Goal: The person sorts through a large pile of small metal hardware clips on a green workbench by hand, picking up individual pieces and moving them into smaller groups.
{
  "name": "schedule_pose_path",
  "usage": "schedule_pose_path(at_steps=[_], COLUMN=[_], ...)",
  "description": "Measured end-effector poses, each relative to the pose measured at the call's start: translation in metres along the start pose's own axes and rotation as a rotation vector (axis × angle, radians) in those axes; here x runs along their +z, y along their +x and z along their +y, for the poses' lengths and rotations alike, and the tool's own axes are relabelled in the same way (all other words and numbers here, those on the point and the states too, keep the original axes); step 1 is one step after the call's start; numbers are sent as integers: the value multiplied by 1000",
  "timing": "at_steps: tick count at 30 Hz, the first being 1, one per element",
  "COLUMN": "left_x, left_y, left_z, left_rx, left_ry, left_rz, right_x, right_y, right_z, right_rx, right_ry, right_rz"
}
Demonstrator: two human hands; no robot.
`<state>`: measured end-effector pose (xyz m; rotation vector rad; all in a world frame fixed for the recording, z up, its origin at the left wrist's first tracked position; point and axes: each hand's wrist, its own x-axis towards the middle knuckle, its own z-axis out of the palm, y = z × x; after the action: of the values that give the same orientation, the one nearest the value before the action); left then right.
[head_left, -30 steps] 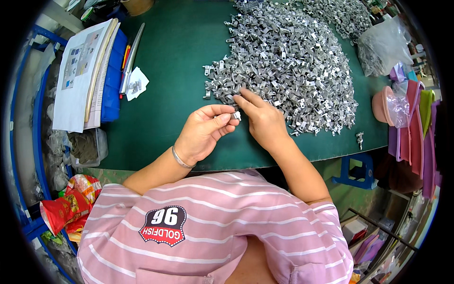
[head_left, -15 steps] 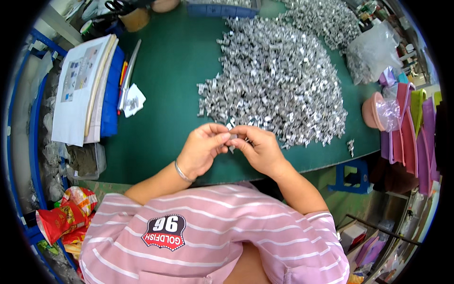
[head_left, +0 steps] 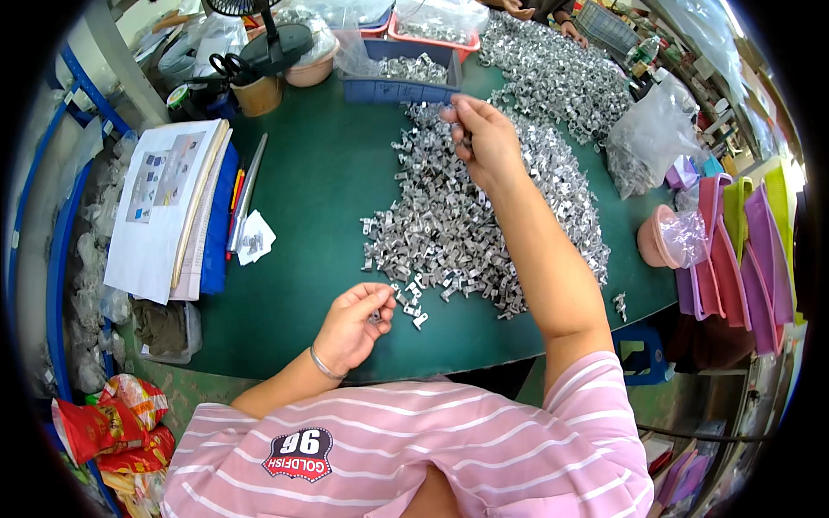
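Note:
A wide heap of small bent metal brackets covers the middle of the green table. My left hand is closed near the front edge, and a bit of a metal bracket shows between its fingertips. Beside it, several loose brackets lie at the heap's near edge. My right hand is stretched out above the far part of the heap, close to a blue bin of metal parts. Its fingers are curled together; what they hold, if anything, I cannot make out.
Papers, pens and a white card lie on the left. Scissors and a black fan stand behind. On the right are a plastic bag and a pink cup. Another person's hand shows beyond a second heap.
My hands were together at the heap's near edge, fingering a small metal piece. Now my right hand has gone forward over the heap; my left stays near the edge, slightly left. The view has tilted up.

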<state>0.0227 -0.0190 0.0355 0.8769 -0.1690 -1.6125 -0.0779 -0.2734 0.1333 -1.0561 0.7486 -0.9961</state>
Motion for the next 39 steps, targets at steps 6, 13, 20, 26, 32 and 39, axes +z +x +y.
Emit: schedule_pose_path(at_steps=[6,13,20,26,32,39], left_x=[-20,-10,8,10,7,15], left_y=[4,6,34,32,35,22], left_z=[8,5,-14,-15,-11,-2], left_rx=[165,464,833,857,882,-124], left_ry=[355,1269,1567,1573,1602,406], left_rz=[70,-46,-188,-177,-286,-124], right_x=[-48,-69,-68,-70,-75,-74], right_y=[-91,-181,-196,-202,-200,-205], right_z=[38,83,91,90,98,93], right_rx=[107,-285,-292,-279,-324,266], right_ry=[-605,-1302,-1358,-1386,-1404,-450], right_rz=[-150,-293,-211,-170,-163,-155])
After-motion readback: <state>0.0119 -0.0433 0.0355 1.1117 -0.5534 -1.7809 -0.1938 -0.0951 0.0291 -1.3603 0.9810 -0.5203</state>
